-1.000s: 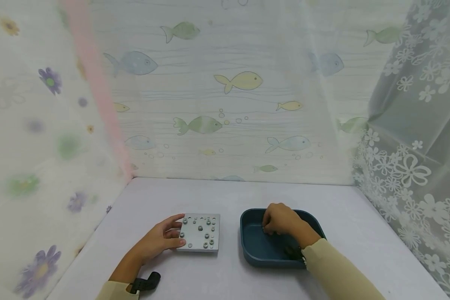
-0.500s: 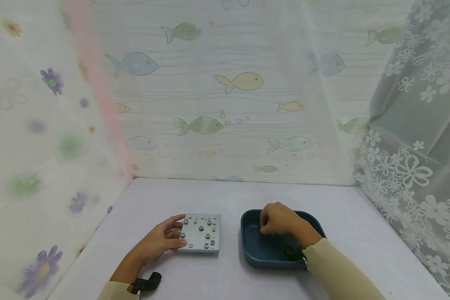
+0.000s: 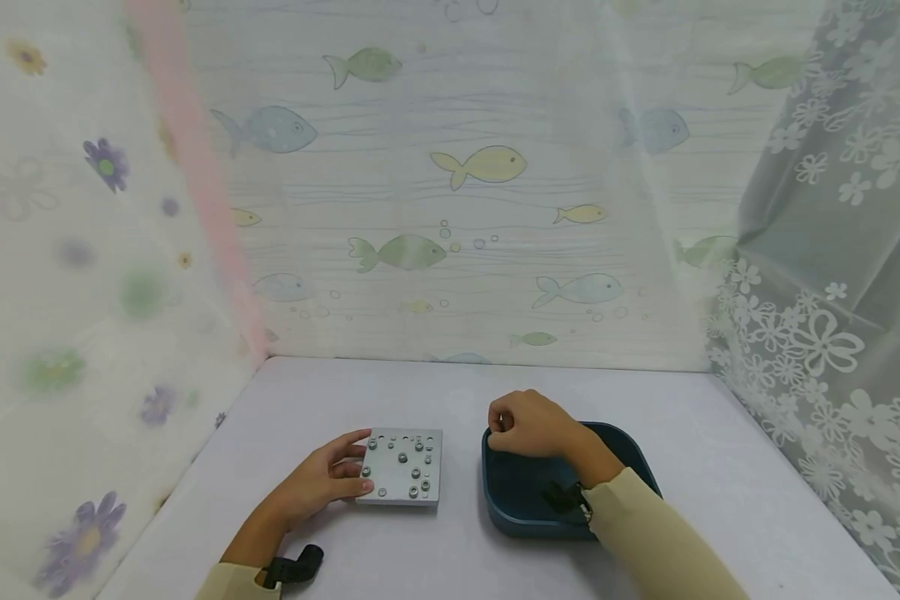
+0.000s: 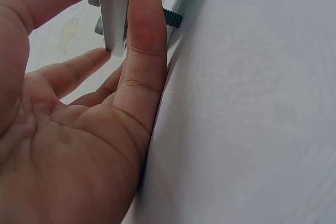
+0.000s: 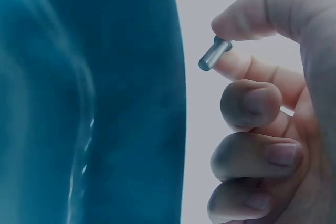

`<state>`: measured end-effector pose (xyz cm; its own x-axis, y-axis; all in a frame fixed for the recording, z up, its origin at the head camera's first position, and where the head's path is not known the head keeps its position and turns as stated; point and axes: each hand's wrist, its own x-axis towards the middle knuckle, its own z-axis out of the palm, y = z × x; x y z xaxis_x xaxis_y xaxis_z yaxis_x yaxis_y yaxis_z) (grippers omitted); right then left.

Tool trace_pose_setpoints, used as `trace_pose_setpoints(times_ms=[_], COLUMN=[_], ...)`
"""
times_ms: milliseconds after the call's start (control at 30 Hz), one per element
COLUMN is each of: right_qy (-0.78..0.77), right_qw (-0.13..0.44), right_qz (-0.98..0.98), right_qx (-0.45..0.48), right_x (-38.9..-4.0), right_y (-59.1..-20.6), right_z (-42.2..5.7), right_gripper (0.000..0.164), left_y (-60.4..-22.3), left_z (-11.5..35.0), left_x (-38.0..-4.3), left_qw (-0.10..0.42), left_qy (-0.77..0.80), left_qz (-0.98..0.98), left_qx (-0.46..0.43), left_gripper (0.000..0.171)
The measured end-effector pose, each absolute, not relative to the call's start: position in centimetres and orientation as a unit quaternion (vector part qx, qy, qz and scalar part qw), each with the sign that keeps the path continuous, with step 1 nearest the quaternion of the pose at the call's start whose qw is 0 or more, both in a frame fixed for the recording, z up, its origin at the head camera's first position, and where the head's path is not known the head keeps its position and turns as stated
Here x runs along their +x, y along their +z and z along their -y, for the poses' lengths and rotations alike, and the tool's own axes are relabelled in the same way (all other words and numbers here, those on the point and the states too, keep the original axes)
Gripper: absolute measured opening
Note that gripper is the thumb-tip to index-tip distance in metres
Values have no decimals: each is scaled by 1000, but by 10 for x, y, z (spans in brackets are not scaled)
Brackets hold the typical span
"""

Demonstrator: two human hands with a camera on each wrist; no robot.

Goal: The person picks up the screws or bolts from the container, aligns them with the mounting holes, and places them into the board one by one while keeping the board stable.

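Observation:
A square silver metal plate (image 3: 390, 467), studded with several bolts and small holes, stands on the white table. My left hand (image 3: 318, 479) grips its left edge, thumb at the near corner and forefinger at the far one. From the left wrist, the plate (image 4: 113, 11) shows edge-on, with a dark threaded bolt end (image 4: 173, 18) jutting out below. Between thumb and forefinger my right hand (image 3: 532, 425) pinches a small metal pin (image 5: 212, 56) with a wider head; the other fingers are curled. This hand is over the left rim of the dark blue tray (image 3: 525, 529).
The tray's inside is partly covered by the right forearm and sleeve (image 3: 660, 533). White table (image 3: 457, 558) lies between plate and tray. Printed fish curtain (image 3: 487, 250) hangs behind, with a flowered curtain (image 3: 97, 333) left and a lace one (image 3: 817, 350) right.
My right hand has risen from inside the tray and shifted left to its far left rim, carrying the pin. The left hand and the plate stay in place.

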<state>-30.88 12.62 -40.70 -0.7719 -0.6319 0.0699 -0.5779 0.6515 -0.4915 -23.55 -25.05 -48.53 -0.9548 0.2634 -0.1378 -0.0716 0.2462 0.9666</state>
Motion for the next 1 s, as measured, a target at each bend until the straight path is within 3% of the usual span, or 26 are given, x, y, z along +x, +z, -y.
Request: trace_pose_setpoints(times_ms=[567, 1000], right_qy=[-237, -220], right_qw=[24, 39], right_qz=[-914, -930], right_qx=[-328, -290], right_x=[-312, -320], right_y=[-395, -408], right_z=[-66, -32], right_gripper=[7, 11], left_y=[-488, -486], left_z=[252, 251], left_x=[-238, -237], left_qw=[137, 133], left_qy=[607, 601], left_qz=[-780, -786], left_qx=[67, 59], left_gripper=[93, 93])
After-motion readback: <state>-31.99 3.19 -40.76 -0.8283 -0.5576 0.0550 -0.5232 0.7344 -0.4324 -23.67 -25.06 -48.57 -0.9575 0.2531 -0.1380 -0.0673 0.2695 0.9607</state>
